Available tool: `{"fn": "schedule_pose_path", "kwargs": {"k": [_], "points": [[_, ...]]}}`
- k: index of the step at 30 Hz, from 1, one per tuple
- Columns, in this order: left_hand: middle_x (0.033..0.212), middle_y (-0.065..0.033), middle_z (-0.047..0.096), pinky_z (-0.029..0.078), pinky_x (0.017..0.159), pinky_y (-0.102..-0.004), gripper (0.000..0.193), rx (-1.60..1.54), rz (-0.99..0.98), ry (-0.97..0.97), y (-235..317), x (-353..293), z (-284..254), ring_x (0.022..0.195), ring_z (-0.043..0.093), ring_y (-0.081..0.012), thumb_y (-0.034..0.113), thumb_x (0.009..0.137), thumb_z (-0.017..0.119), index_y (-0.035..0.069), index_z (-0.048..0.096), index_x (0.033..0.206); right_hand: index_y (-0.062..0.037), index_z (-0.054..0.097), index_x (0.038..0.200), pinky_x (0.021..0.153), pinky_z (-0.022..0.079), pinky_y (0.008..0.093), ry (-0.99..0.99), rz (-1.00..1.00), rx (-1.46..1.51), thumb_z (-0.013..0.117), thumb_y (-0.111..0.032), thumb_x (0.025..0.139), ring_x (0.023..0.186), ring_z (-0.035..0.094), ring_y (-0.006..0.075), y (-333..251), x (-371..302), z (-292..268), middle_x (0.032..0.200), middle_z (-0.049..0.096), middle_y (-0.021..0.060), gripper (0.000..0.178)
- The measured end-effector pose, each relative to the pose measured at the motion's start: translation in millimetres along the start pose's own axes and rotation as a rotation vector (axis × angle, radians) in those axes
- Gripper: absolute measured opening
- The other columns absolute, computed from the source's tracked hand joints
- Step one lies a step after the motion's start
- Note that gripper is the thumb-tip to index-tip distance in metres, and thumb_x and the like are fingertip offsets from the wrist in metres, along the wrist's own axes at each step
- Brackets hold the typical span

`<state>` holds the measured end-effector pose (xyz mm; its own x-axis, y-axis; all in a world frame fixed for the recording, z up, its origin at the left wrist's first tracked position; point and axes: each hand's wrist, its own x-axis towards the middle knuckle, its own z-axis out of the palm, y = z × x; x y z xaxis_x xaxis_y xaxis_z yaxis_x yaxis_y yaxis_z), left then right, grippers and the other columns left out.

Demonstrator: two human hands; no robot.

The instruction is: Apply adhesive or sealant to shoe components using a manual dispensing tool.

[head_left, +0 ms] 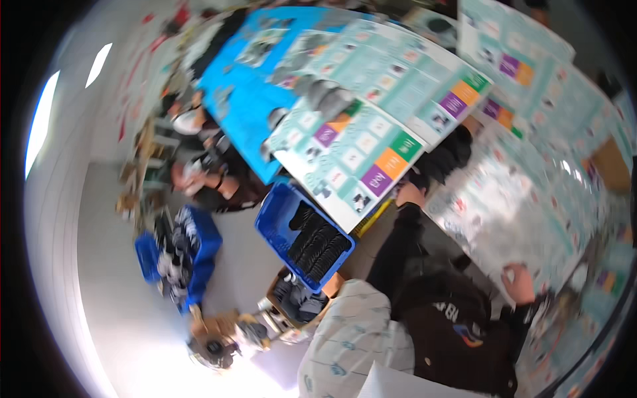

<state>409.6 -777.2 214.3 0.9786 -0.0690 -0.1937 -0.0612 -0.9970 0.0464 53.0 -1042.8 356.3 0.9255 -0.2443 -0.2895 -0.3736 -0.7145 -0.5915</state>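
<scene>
My left hand is at the near edge of a white-and-green printed sheet, beside a pile of black soft pieces. Its fingers look closed against something dark there, too blurred to name. Lower and to the right, my right hand rests over the near edge of the table covering, which is printed and shiny like film. Thumb and forefinger curl together on that hand; whatever they hold, if anything, is too small to see.
A blue crate with rows of black flat pieces stands left of the table, above a cardboard box of dark items. Another blue container sits farther left. Across the blue table surface, people are at work.
</scene>
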Motion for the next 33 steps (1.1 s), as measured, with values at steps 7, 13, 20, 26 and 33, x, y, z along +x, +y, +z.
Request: {"fn": "schedule_pose_path", "kwargs": {"k": [7,13,20,26,33], "points": [[0.113,-0.0208,0.071,0.056,0.088,-0.0422,0.031,-0.279,-0.271,-0.019,-64,12,-10,0.106,0.069,-0.0355,0.021,0.091,0.055,0.004,0.07,0.112,-0.003,0.066,0.097,0.087,0.05,0.0427,-0.145,-0.156,0.049,0.072,-0.013,0.081,0.097,0.065,0.0359,4,-18,-30,0.097,0.068,0.0143,0.02],[0.105,-0.0133,0.075,0.058,0.083,-0.0393,0.03,-0.144,-0.256,-0.112,-80,-60,-47,0.1,0.072,-0.0298,0.029,0.091,0.054,0.011,0.077,0.097,-0.0026,0.066,0.095,0.085,0.051,0.0427,-0.055,-0.152,0.053,0.071,-0.011,0.081,0.095,0.066,0.0354,24,-23,-47,0.096,0.069,0.0144,0.017],[0.088,-0.0237,0.07,0.052,0.077,-0.0511,0.043,-0.349,0.207,-0.06,-143,-187,-94,0.086,0.067,-0.0423,0.039,0.096,0.055,0.0,0.07,0.088,-0.0013,0.066,0.1,0.078,0.054,0.0393,-0.149,-0.236,0.15,0.069,-0.017,0.088,0.092,0.069,0.0319,-59,15,-22,0.098,0.07,0.0153,0.02],[0.086,-0.0233,0.059,0.046,0.072,-0.0476,0.029,-0.855,0.455,0.084,-125,-254,-187,0.084,0.06,-0.0435,0.024,0.097,0.059,-0.003,0.061,0.09,0.0029,0.05,0.133,0.091,0.052,0.0343,-0.437,-0.372,0.812,0.067,-0.017,0.094,0.109,0.064,0.0207,-193,42,34,0.118,0.065,0.0149,0.047],[0.092,-0.0202,0.062,0.049,0.074,-0.043,0.028,-0.996,0.402,0.368,-139,-270,-217,0.084,0.061,-0.041,0.021,0.093,0.066,-0.002,0.062,0.108,0.005,0.056,0.126,0.09,0.051,0.0378,-0.017,-0.405,0.578,0.067,-0.015,0.091,0.103,0.066,0.0301,-278,39,75,0.11,0.068,0.0208,0.042]]}}
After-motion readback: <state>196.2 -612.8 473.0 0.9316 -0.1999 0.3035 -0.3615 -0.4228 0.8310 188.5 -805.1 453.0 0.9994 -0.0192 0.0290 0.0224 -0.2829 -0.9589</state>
